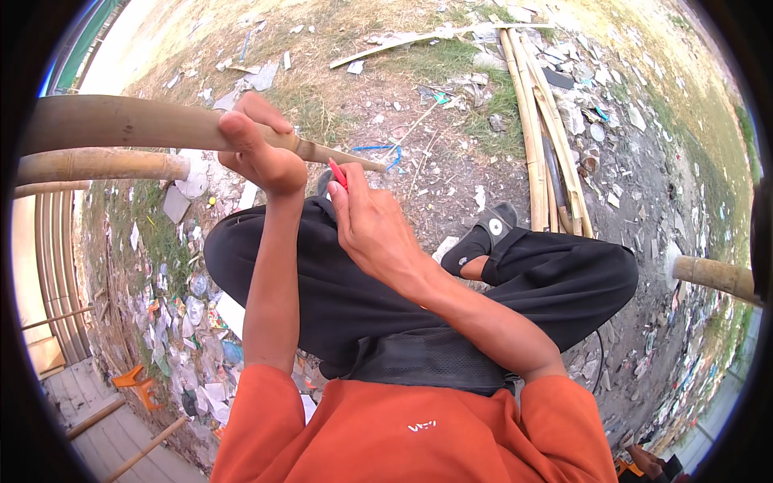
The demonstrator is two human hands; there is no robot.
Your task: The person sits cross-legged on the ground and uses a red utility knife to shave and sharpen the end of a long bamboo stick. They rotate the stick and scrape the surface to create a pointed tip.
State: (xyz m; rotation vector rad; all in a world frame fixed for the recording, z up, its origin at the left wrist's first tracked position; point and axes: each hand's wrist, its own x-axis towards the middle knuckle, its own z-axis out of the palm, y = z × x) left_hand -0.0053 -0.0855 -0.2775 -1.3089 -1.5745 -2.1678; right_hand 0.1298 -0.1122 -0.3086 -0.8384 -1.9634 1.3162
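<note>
A thick bamboo pole [137, 122] reaches in from the left and runs away from me, tapering toward its far end over the ground. My left hand [264, 153] is closed round it, the thumb lying over the near side and other fingers partly behind. Just to the right, my right hand [372, 221] pinches a slim red pointed tool [337, 172], most of it covered by the fingers, so its exact kind does not show. The red tip is close to the thinner part of the pole; I cannot tell whether they touch.
Several split bamboo strips [539, 129] lie beyond my right foot. More bamboo posts [105, 166] stand at the left, another post [713, 278] at the right. An orange plastic object [137, 386] sits lower left. Scraps and litter [205, 338] cover much of the ground.
</note>
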